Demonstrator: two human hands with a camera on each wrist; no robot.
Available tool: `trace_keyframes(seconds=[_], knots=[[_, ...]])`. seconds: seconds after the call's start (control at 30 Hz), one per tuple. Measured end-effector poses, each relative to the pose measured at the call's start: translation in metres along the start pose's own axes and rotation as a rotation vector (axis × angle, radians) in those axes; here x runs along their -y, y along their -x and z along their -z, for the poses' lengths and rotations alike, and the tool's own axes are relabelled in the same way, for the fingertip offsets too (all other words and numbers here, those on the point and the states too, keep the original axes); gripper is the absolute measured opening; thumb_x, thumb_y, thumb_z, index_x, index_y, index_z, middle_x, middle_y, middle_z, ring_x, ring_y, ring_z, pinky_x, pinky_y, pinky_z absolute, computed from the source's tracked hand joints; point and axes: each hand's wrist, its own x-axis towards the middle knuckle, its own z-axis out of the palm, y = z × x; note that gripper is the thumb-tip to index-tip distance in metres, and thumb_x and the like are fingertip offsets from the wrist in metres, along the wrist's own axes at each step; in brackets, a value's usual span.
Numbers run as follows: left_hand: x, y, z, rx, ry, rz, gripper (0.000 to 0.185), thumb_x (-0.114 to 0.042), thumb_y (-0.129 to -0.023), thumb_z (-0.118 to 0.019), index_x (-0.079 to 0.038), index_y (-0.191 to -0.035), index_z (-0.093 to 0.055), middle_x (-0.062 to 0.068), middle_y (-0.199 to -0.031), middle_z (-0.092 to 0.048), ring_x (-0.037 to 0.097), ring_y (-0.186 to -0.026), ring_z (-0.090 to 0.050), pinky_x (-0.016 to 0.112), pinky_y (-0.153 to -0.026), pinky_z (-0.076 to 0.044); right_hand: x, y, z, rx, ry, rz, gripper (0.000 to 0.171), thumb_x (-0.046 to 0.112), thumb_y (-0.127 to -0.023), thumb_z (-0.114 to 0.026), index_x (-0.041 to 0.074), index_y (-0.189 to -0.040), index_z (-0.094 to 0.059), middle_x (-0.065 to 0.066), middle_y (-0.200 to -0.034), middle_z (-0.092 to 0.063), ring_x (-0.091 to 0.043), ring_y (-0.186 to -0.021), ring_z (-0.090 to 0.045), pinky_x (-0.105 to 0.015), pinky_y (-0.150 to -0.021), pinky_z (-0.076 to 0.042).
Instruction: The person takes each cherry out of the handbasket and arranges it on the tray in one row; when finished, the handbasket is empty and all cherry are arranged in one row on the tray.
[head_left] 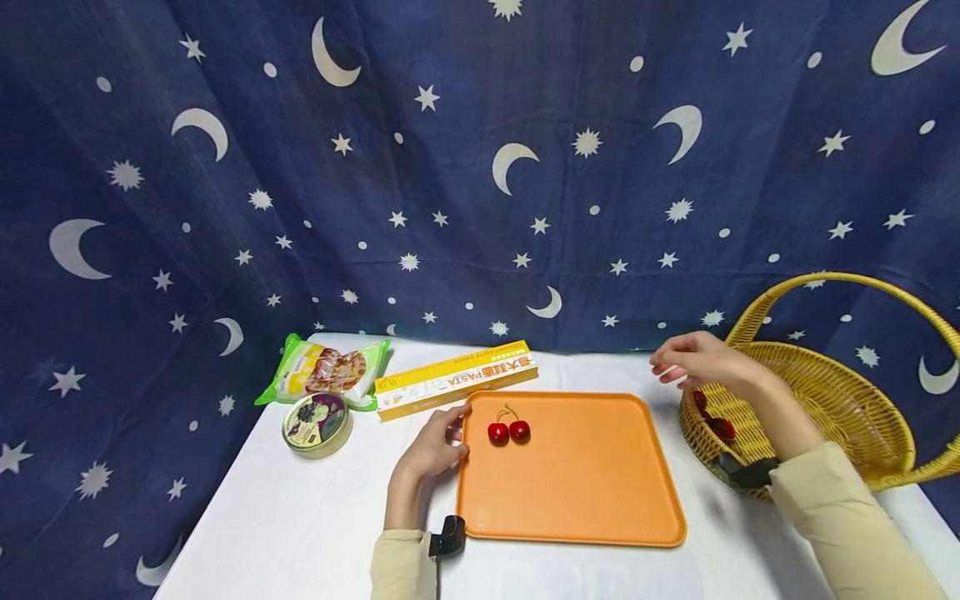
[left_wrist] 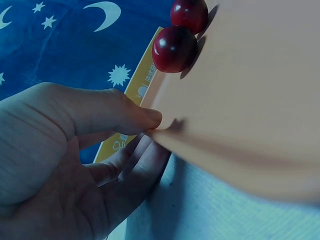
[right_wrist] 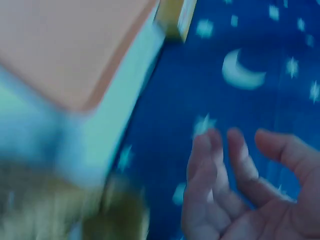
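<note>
From the head view the left hand [head_left: 435,446] pinches the tray [head_left: 585,492] edge, likely to steady it, with the cherries [head_left: 508,431] just beyond its fingertips; the right hand [head_left: 701,362] hovers slack and empty over the basket [head_left: 840,400] rim. The left wrist view shows thumb [left_wrist: 115,112] above and fingers below the tray [left_wrist: 250,100] rim, cherries [left_wrist: 174,48] close past the thumb tip; the blurred right wrist view shows loose fingers [right_wrist: 235,165] holding nothing, the tray [right_wrist: 70,45] well apart

Your head cam looks fwd & down from above the table's near edge, wide enough to take in the whole orange tray [head_left: 570,483], the wicker basket [head_left: 840,408] at right and the starry backdrop [head_left: 480,167]. Your left wrist cam sits v. close, low by the tray's left rim [left_wrist: 165,131], facing across it; both views share the 2 cherries [head_left: 508,431] [left_wrist: 174,48]. Your right wrist cam is blurred, facing backdrop w/ a tray corner [right_wrist: 95,100].
</note>
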Motion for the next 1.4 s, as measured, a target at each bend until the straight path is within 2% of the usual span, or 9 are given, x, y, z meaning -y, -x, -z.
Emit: trace_keyframes(seconds=[0.1,0.23,0.4,0.6,0.77,0.87,1.0,1.2,1.4], knots=[[0.0,0.0,0.0,-0.002,-0.005,0.0,0.067,0.011,-0.072,-0.067,0.005,-0.137,-0.053,0.015,-0.109,-0.053,0.02,-0.086,-0.054,0.029,-0.074,-0.045,-0.022,0.008,0.032,0.072,-0.054,-0.066,0.039,0.018,-0.103,-0.046,-0.015,-0.121,-0.056,-0.01,-0.102,-0.069,-0.018,-0.092,-0.068,-0.033,-0.078,-0.056],[0.0,0.0,0.0,-0.002,-0.02,-0.001,0.067,0.011,-0.072,-0.067,0.005,-0.137,-0.053,0.014,-0.107,-0.052,0.019,-0.085,-0.053,0.029,-0.075,-0.043,-0.053,0.011,0.055,0.121,-0.087,-0.16,0.042,0.019,-0.103,-0.043,-0.016,-0.122,-0.056,-0.008,-0.103,-0.07,-0.016,-0.091,-0.067,-0.033,-0.077,-0.055],[-0.001,0.001,-0.001,0.0,0.002,0.001,0.066,0.011,-0.072,-0.066,0.006,-0.136,-0.052,0.015,-0.108,-0.052,0.021,-0.086,-0.054,0.03,-0.075,-0.045,-0.079,0.01,0.066,0.143,-0.107,-0.226,0.041,0.018,-0.102,-0.044,-0.016,-0.123,-0.056,-0.011,-0.107,-0.07,-0.02,-0.091,-0.068,-0.034,-0.076,-0.056],[0.002,0.003,-0.003,0.015,0.026,0.029,0.068,0.012,-0.073,-0.065,0.004,-0.139,-0.051,0.015,-0.11,-0.051,0.021,-0.088,-0.053,0.028,-0.072,-0.045,-0.091,0.003,0.063,0.182,-0.103,-0.277,0.042,0.017,-0.101,-0.045,-0.015,-0.125,-0.053,-0.009,-0.105,-0.069,-0.02,-0.088,-0.069,-0.03,-0.071,-0.056],[0.003,0.001,-0.002,0.014,0.031,0.03,0.068,0.011,-0.073,-0.065,0.004,-0.139,-0.05,0.015,-0.111,-0.051,0.021,-0.089,-0.053,0.025,-0.067,-0.045,-0.094,-0.008,0.054,0.197,-0.132,-0.297,0.027,0.013,-0.098,-0.049,-0.006,-0.11,-0.064,-0.007,-0.092,-0.067,-0.018,-0.08,-0.07,-0.026,-0.067,-0.056],[0.003,0.0,-0.002,0.016,0.023,0.032,0.069,0.011,-0.073,-0.065,0.003,-0.14,-0.05,0.014,-0.112,-0.051,0.021,-0.089,-0.053,0.026,-0.07,-0.045,-0.091,-0.012,0.05,0.2,-0.13,-0.289,0.016,0.01,-0.095,-0.053,0.002,-0.095,-0.067,-0.006,-0.084,-0.066,-0.015,-0.075,-0.068,-0.023,-0.066,-0.055],[0.002,0.0,-0.002,0.02,0.019,0.024,0.068,0.011,-0.073,-0.065,0.004,-0.14,-0.05,0.015,-0.112,-0.051,0.021,-0.089,-0.054,0.029,-0.074,-0.045,-0.086,-0.012,0.049,0.223,-0.104,-0.258,0.011,0.007,-0.092,-0.057,0.005,-0.085,-0.067,-0.004,-0.081,-0.066,-0.014,-0.073,-0.067,-0.02,-0.064,-0.053],[0.0,0.001,-0.002,0.02,0.014,0.03,0.069,0.01,-0.073,-0.065,0.003,-0.14,-0.05,0.015,-0.113,-0.051,0.02,-0.09,-0.055,0.029,-0.076,-0.047,-0.072,-0.005,0.053,0.234,-0.08,-0.25,0.013,0.011,-0.093,-0.057,0.003,-0.092,-0.067,-0.004,-0.088,-0.066,-0.017,-0.077,-0.067,-0.023,-0.066,-0.054],[0.0,0.001,-0.001,0.016,0.028,0.009,0.068,0.012,-0.072,-0.066,0.005,-0.138,-0.051,0.017,-0.112,-0.052,0.022,-0.089,-0.056,0.031,-0.075,-0.047,-0.055,0.008,0.067,0.193,-0.108,-0.212,0.033,0.014,-0.099,-0.052,-0.012,-0.119,-0.059,-0.008,-0.1,-0.065,-0.02,-0.083,-0.068,-0.028,-0.07,-0.056]])
